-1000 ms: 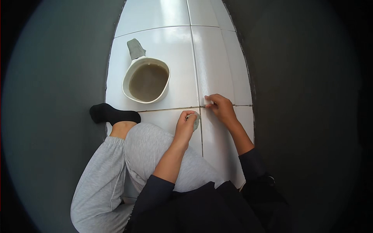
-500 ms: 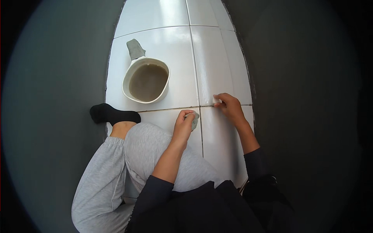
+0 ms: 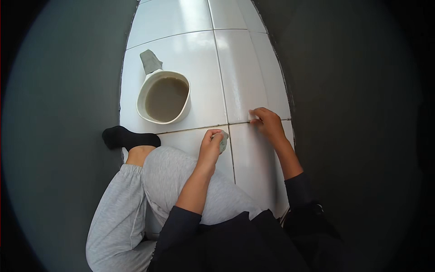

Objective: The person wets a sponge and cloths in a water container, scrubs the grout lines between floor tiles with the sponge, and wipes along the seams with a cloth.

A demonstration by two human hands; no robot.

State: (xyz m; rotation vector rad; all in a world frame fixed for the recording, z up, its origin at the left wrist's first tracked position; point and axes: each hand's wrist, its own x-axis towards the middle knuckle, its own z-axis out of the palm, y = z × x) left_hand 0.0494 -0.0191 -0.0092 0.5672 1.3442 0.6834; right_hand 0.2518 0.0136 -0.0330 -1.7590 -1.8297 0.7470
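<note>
My left hand (image 3: 211, 147) is closed around a small crumpled grey-green cloth (image 3: 223, 142), part of which sticks out past the fingers above the tiles. To its right, my right hand (image 3: 268, 124) holds thumb and fingers in a pinch low over the tiled floor. Something small and whitish shows at the fingertips, too indistinct to name. Beyond the left hand stands a white dipper (image 3: 141, 103) holding murky brown water (image 3: 166, 99). A grey cloth (image 3: 151, 61) covers its handle, which points away from me.
White glossy tiles (image 3: 199, 109) with dark joints form a strip between dark grey surfaces on both sides. My crossed leg in grey trousers (image 3: 118, 213) and my foot in a black sock (image 3: 131, 137) lie at the left, close to the dipper.
The view has shifted slightly, so the dipper and tiles appear a little further left. Both hands keep their closed grips and stay nearly in place.
</note>
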